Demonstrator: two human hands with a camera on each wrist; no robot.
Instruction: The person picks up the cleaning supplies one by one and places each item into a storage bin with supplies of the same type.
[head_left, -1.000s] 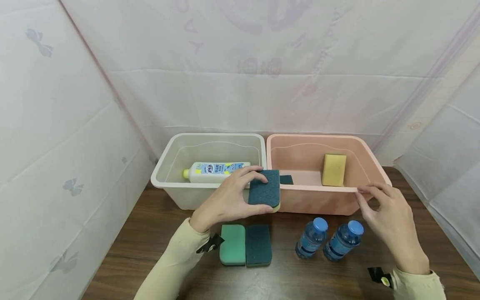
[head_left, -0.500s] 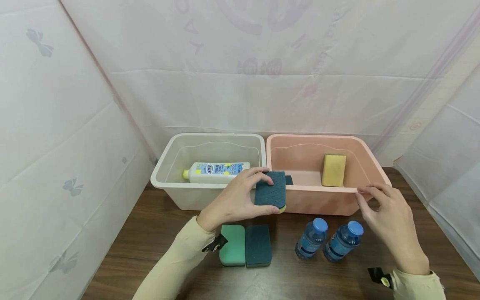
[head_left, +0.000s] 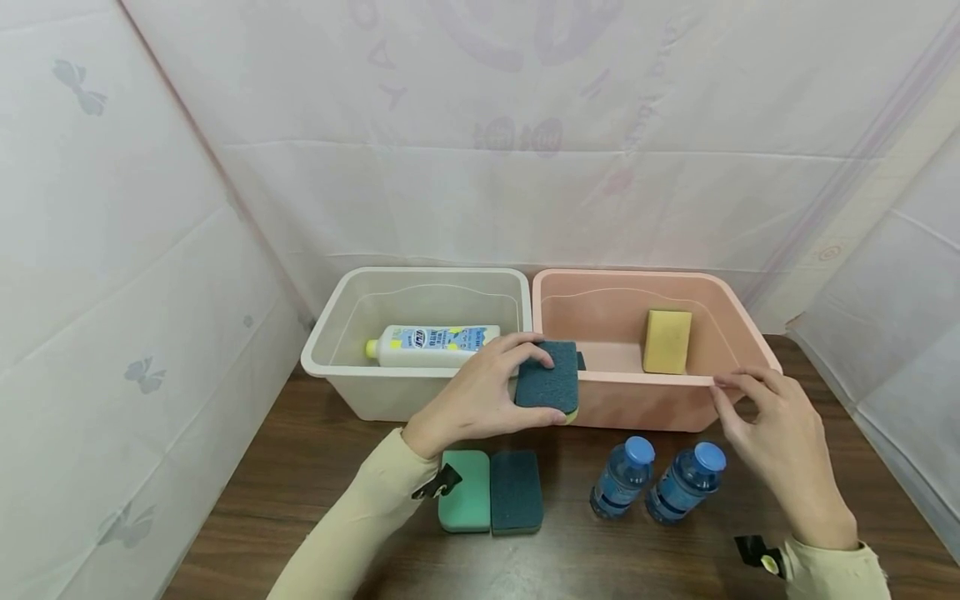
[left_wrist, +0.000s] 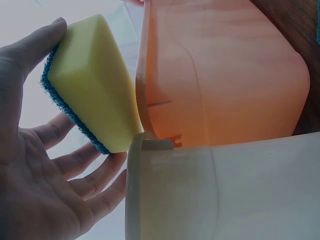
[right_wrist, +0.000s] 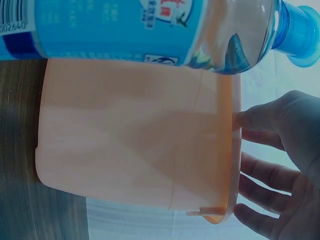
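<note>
In the head view my left hand (head_left: 491,387) grips a sponge (head_left: 547,379) by its edges, dark green scouring side up. The left wrist view shows the sponge's yellow foam (left_wrist: 95,80) underneath, tilted close by the bins' rims. It overlaps the near left rim of the pink bin (head_left: 637,377). My right hand (head_left: 783,450) pinches the right end of that bin's near rim, thumb on the outside. A second sponge (head_left: 667,342), yellow side showing, leans inside the bin's right end. Part of a dark green piece (head_left: 581,361) shows behind the held sponge.
A grey-white bin (head_left: 420,372) stands left of the pink one, holding a white bottle (head_left: 435,346) with a yellow cap. On the wooden table (head_left: 570,567) lie a light green sponge (head_left: 465,492) and a dark green one (head_left: 516,492). Two blue-capped water bottles (head_left: 622,479) stand before my right hand.
My left hand has shifted a little to the right with the sponge, covering more of the dark green piece in the pink bin. My right hand stays at the rim.
</note>
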